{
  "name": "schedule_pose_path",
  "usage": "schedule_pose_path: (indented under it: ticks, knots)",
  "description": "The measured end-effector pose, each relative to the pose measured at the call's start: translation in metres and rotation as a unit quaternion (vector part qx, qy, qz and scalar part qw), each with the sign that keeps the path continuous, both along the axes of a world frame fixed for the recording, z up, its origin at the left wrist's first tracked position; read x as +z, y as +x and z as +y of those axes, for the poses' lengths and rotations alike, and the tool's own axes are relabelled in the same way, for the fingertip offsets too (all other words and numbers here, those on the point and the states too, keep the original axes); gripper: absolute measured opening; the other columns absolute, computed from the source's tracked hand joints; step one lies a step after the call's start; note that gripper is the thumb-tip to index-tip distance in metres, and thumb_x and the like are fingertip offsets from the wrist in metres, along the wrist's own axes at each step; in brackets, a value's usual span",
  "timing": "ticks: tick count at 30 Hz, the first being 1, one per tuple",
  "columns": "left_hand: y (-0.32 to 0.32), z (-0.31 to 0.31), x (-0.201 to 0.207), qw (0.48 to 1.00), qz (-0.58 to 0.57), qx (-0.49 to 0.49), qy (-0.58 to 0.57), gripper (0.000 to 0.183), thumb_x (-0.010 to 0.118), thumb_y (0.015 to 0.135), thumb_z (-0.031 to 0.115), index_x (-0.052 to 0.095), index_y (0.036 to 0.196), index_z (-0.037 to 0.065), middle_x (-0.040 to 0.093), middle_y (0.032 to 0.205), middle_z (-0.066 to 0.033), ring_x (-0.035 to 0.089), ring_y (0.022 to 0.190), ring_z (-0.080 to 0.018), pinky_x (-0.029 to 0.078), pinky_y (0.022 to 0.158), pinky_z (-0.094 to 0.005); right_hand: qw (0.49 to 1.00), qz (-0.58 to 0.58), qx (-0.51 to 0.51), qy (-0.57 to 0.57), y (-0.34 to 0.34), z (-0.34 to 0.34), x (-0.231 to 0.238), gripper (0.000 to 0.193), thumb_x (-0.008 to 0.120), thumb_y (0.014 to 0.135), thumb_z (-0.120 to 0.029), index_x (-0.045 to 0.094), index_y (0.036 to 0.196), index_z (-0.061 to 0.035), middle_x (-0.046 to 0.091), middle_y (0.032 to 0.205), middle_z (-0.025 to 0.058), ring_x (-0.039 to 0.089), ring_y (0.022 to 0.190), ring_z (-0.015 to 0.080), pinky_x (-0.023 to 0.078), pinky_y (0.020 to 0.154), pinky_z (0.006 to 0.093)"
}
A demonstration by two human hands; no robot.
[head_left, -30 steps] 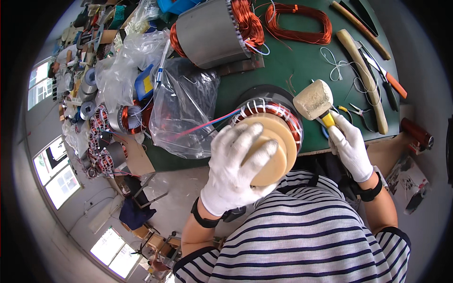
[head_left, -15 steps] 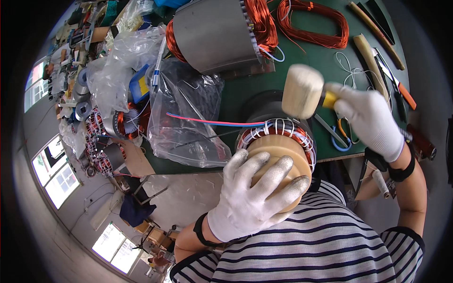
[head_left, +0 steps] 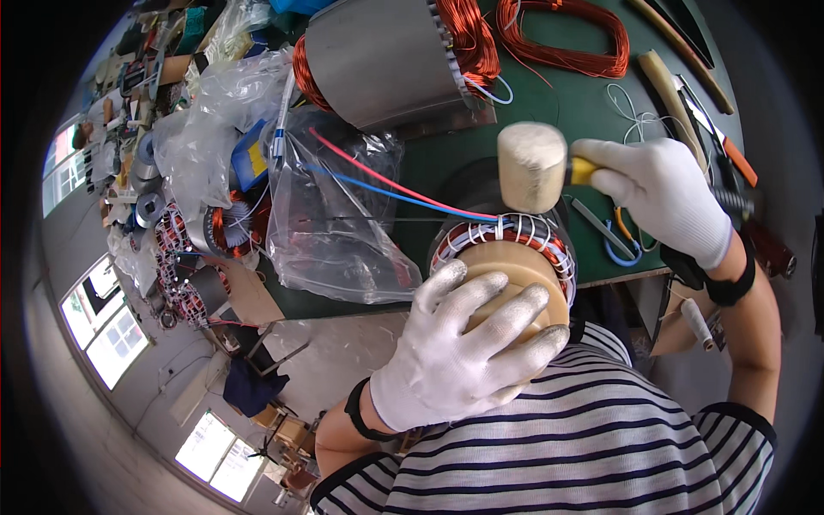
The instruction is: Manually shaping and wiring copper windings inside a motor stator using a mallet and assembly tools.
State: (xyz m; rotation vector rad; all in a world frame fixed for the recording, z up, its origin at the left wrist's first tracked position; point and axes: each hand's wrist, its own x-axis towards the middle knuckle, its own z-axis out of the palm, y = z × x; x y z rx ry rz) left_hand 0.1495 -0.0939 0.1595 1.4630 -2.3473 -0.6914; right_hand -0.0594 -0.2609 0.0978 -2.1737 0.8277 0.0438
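My gloved left hand (head_left: 459,365) is wrapped over a cream-coloured round block (head_left: 506,259), fingers curled across its face. The block sits against the end of a motor stator; around it shows a ring of copper windings (head_left: 551,245) laced with white cord. My gloved right hand (head_left: 665,193) grips a mallet by its yellow-collared handle. The pale mallet head (head_left: 530,167) is just above the top of the winding ring; whether it touches is unclear. A red lead (head_left: 369,169) and a blue lead (head_left: 369,184) run from the lacing out to the left.
A larger grey stator (head_left: 382,64) with copper coils stands at the back, beside a loose copper wire coil (head_left: 562,56). Clear plastic bags (head_left: 335,232) lie left. Blue-handled scissors (head_left: 622,253), wooden sticks (head_left: 674,103) and an orange-handled tool (head_left: 740,163) lie right on the green table.
The mallet has moved slightly left and now shows upright and sharper. The red and blue leads have swung upward and spread apart. My left hand stays on the block.
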Motion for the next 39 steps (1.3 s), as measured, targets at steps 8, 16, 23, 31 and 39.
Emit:
schedule_pose_path:
  ticks: [8, 16, 23, 31, 39]
  knots:
    - [-0.003, 0.001, -0.001, 1.0, -0.013, 0.005, -0.019, 0.049, 0.075, 0.06, 0.037, 0.067, 0.107, 0.026, 0.054, 0.123, -0.0071, 0.049, 0.111, -0.0308, 0.04, 0.095, -0.053, 0.938, -0.081, -0.312, 0.129, -0.038, 0.055, -0.01, 0.033, 0.057, 0.092, -0.015, 0.058, 0.119, 0.0045, 0.064, 0.085, 0.0249, 0.066, 0.072, 0.032, 0.05, 0.068, 0.0331]
    - [-0.017, 0.017, 0.0, 0.989, -0.067, 0.125, -0.046, 0.076, 0.08, 0.054, 0.037, 0.057, 0.122, 0.013, 0.047, 0.123, -0.0163, 0.051, 0.105, -0.0358, 0.047, 0.085, -0.0465, 0.921, -0.008, -0.338, 0.194, -0.062, 0.07, -0.015, 0.034, 0.052, 0.094, -0.013, 0.057, 0.122, 0.0057, 0.059, 0.076, 0.0064, 0.055, 0.064, 0.0113, 0.046, 0.062, 0.0259]
    - [-0.003, 0.004, -0.005, 0.998, 0.025, 0.001, -0.065, 0.032, 0.069, 0.072, 0.026, 0.068, 0.104, 0.019, 0.057, 0.113, -0.0049, 0.052, 0.108, -0.0284, 0.047, 0.09, -0.0457, 0.953, -0.026, -0.216, 0.209, -0.045, 0.055, -0.007, 0.034, 0.052, 0.096, -0.016, 0.055, 0.121, 0.0062, 0.056, 0.072, 0.007, 0.048, 0.064, 0.0104, 0.044, 0.062, 0.0257]
    - [-0.026, 0.028, 0.0, 0.981, -0.042, 0.185, -0.049, 0.031, 0.067, 0.079, 0.034, 0.065, 0.109, 0.025, 0.054, 0.125, -0.0035, 0.048, 0.118, -0.0285, 0.043, 0.095, -0.0523, 0.908, -0.085, -0.4, 0.087, -0.047, 0.038, 0.011, 0.037, 0.043, 0.099, -0.018, 0.054, 0.127, 0.0034, 0.047, 0.066, -0.0041, 0.038, 0.054, 0.0017, 0.031, 0.05, 0.0174]
    - [-0.006, 0.017, -0.01, 0.993, -0.022, 0.043, -0.106, 0.024, 0.06, 0.082, 0.027, 0.066, 0.105, 0.027, 0.059, 0.114, 0.007, 0.053, 0.111, -0.0139, 0.045, 0.091, -0.045, 0.993, -0.091, -0.072, 0.007, 0.042, -0.005, 0.027, 0.029, 0.055, 0.094, -0.018, 0.062, 0.114, 0.001, 0.058, 0.068, 0.0162, 0.06, 0.06, 0.0227, 0.047, 0.062, 0.0307]
